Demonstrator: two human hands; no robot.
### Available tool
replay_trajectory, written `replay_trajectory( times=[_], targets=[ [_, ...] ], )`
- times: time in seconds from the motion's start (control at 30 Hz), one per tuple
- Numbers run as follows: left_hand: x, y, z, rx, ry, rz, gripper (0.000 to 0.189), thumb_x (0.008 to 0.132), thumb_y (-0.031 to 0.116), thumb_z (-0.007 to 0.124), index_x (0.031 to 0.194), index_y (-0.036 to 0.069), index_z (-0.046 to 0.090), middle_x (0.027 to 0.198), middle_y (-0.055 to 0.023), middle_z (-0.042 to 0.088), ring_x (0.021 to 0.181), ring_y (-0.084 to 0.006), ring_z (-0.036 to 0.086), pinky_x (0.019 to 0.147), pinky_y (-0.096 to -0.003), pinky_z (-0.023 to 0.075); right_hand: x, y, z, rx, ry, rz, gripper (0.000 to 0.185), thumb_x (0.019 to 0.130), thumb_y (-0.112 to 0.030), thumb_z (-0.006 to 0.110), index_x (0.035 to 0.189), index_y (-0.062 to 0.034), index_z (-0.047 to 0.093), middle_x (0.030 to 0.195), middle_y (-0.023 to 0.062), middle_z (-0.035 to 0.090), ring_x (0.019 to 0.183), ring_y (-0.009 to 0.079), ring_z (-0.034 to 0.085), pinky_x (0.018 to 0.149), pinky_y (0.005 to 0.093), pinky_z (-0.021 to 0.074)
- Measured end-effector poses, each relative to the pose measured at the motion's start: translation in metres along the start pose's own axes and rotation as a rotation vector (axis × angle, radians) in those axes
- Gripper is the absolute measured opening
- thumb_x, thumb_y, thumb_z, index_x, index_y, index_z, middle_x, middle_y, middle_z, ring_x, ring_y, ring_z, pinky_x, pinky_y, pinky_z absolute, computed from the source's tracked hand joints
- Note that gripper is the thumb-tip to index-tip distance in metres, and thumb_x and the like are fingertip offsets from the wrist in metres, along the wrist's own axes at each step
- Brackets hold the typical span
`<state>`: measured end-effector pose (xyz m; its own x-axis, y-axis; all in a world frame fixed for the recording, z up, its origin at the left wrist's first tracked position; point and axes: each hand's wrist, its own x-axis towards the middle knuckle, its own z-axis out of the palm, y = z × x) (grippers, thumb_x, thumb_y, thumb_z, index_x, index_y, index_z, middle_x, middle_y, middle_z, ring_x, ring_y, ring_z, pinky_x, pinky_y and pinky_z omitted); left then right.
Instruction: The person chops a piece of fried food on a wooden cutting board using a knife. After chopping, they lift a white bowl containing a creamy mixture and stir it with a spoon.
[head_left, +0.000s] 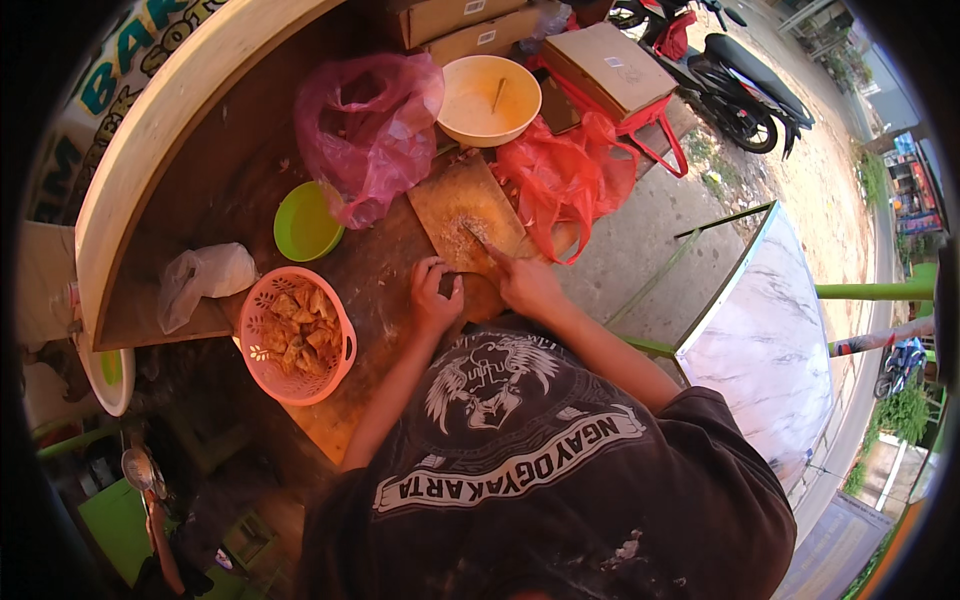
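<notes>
My right hand (531, 285) grips a knife (475, 234), its index finger stretched along toward the blade. The blade's tip lies over a wooden cutting board (448, 187), where pale crumbs and scraps (455, 229) are scattered. At the board's near edge is my left hand (436, 295), fingers bent and thumb apart, with nothing visible in it. To its left stands a pink perforated plastic basket (250, 315) of browned, fried-looking food pieces (300, 330). Beyond the board sits a cream bowl (469, 127) with a spoon-like handle (499, 95) in it.
Around the board lie a pink plastic bag (367, 127) and a red plastic bag (570, 172). A green bowl (306, 221) and a clear bag (206, 277) are left; cardboard boxes (607, 67) stand behind. At lower left, another person's arm (161, 536) holds a strainer (137, 469).
</notes>
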<state>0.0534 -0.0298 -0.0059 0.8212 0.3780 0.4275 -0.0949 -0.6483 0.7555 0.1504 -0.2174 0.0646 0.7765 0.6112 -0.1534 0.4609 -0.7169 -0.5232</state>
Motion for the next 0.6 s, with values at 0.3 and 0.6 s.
replay_trajectory(
  times=[0.3,0.6],
  targets=[
    [-0.001,-0.003,0.002,0.003,0.020,-0.011,0.018,0.081,0.005,0.077,0.098,0.002,0.069,0.112,-0.0171,0.065,0.110,-0.0389,0.064,0.095,-0.0461,0.0527,-0.004,-0.001,-0.006,-0.127,0.121,-0.033,0.063,0.094,-0.021,0.060,0.156,-0.0127,0.052,0.108,0.0257,0.070,0.090,0.0430,0.070,0.077,0.0537,0.0565],
    [-0.005,0.002,0.000,-0.035,0.040,-0.052,0.020,0.081,0.005,0.078,0.099,0.003,0.069,0.112,-0.0175,0.066,0.108,-0.0397,0.065,0.096,-0.0464,0.0532,0.019,0.025,0.002,-0.253,0.228,-0.246,0.067,0.085,-0.007,0.064,0.151,-0.0187,0.060,0.121,0.0134,0.060,0.115,0.0333,0.061,0.101,0.0443,0.0506]
  ],
)
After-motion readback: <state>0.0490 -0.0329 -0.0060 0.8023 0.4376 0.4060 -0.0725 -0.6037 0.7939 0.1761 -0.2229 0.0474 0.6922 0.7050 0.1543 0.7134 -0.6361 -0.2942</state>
